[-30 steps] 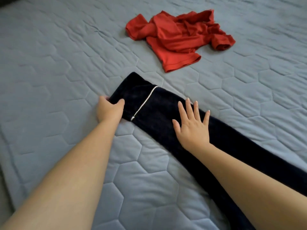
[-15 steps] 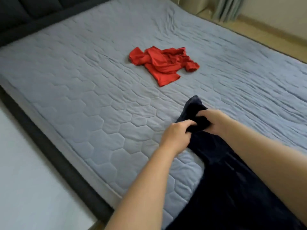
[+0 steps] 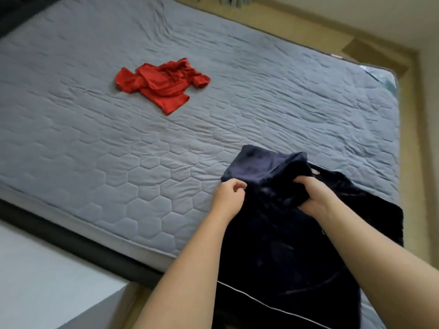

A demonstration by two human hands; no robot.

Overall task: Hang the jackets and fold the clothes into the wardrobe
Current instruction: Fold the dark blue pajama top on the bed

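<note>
Fabric of the navy garment (image 3: 273,233) (plush, white piping) looks soft, limp, fairly light; it sags off the bed's (image 3: 118,150) near edge. The left hand (image 3: 229,195) pinches its edge, the right hand's (image 3: 313,195) grip bunches a fold; hems should hold surest.

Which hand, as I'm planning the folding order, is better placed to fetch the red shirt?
Probably left. The left hand is nearer the red shirt and only pinches the navy garment at its edge; the right hand grips a bunched fold, farther away.
</note>
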